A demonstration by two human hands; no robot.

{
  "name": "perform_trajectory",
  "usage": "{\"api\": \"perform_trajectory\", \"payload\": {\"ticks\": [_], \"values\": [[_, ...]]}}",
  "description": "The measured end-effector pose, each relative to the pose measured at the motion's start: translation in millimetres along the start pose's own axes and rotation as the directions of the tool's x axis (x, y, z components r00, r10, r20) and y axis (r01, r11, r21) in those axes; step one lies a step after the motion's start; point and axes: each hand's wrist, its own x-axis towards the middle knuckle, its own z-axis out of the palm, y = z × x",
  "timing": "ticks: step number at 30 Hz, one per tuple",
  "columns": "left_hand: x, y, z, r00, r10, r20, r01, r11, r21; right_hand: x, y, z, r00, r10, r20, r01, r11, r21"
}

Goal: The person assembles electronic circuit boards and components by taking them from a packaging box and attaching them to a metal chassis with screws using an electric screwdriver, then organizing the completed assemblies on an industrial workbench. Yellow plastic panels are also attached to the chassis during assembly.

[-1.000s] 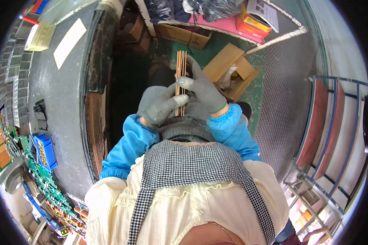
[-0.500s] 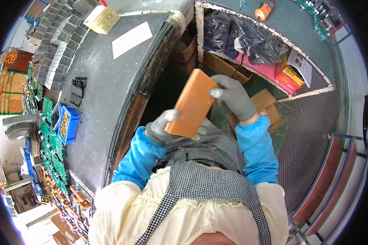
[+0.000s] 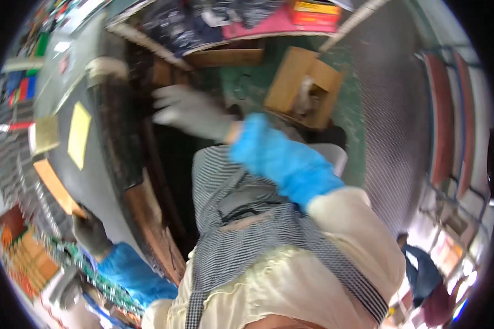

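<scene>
At the far left, my left hand (image 3: 91, 234), in a grey glove with a pale fingertip area, grips the near end of a flat orange-brown box (image 3: 56, 186). The box is tilted over the dark worktop (image 3: 101, 186), close to stacks of grey metal-looking pieces (image 3: 22, 170); whether it touches them I cannot tell. My right hand (image 3: 189, 112), gloved alike and blurred by motion, is in the air right of the worktop's edge, with its fingers stretched out and nothing in them. Both forearms wear blue sleeves.
A yellowish sheet (image 3: 79, 134) and a small pale carton (image 3: 45, 134) are on the worktop. An open cardboard box (image 3: 291, 79) stands on the green floor ahead, below a shelf with black plastic bags (image 3: 175, 27). Another person (image 3: 422, 274) is at the lower right.
My left hand has carried the flat box from before my body to the worktop at left. My right hand has let go of it and moved left. The view has turned.
</scene>
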Motion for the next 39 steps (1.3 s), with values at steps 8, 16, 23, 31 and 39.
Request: {"api": "perform_trajectory", "payload": {"ticks": [8,16,23,31,39], "values": [[173.7,-161.7,-0.4,0.975,-0.220,-0.030,0.159,0.597,0.786,-201.9,149.9,-151.7,0.375,0.759,-0.533,-0.571,0.642,0.512],[193.0,-135.0,-20.0,0.993,-0.047,-0.112,0.111,0.729,0.676,-227.1,228.2,-235.7,-0.105,0.533,-0.840,-0.746,0.516,0.421],[75.1,202.7,130.7,0.802,0.596,-0.048,-0.566,0.783,0.259,-352.4,375.2,-230.2,0.294,0.844,-0.448,-0.653,-0.165,-0.739],[-239.0,370.4,577.2,-0.290,0.449,0.845,0.068,0.891,-0.449,-364.0,401.0,-243.1,0.431,0.899,-0.076,-0.710,0.286,-0.644],[-294.4,330.5,750.1,-0.020,0.313,0.949,-0.738,0.636,-0.225,-376.6,413.9,-272.0,0.473,0.874,0.112,-0.470,0.358,-0.807]]}}
